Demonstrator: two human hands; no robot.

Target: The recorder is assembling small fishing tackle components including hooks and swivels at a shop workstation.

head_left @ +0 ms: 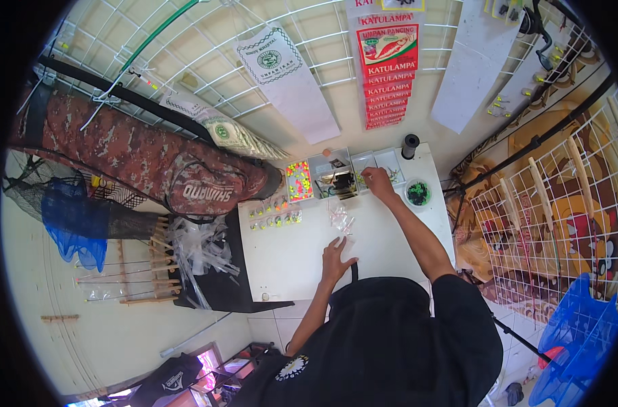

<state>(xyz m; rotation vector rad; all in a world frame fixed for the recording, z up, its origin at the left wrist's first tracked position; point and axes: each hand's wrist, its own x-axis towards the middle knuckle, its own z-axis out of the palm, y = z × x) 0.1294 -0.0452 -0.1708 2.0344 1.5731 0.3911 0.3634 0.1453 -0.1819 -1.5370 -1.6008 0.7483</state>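
My left hand (337, 262) rests at the front middle of the white table (288, 261), fingers spread and nothing seen in it. Just beyond its fingertips lie small clear plastic bags (341, 218). My right hand (377, 180) reaches to the front edge of shallow white trays (388, 161) at the back. Its fingers are bent together, and whatever they hold is too small to make out. Left of it stand a clear box (320, 166) with dark packets (344, 182) and a tray of bright yellow, orange and pink beads (299, 180).
Small filled clear packets (276, 216) lie in rows at the table's left. A round tub (417, 192) of green and black bits and a black cylinder (410, 146) stand back right. A camouflage rod bag (153, 152) hangs left; wire racks (560, 210) and blue netting (572, 346) are right.
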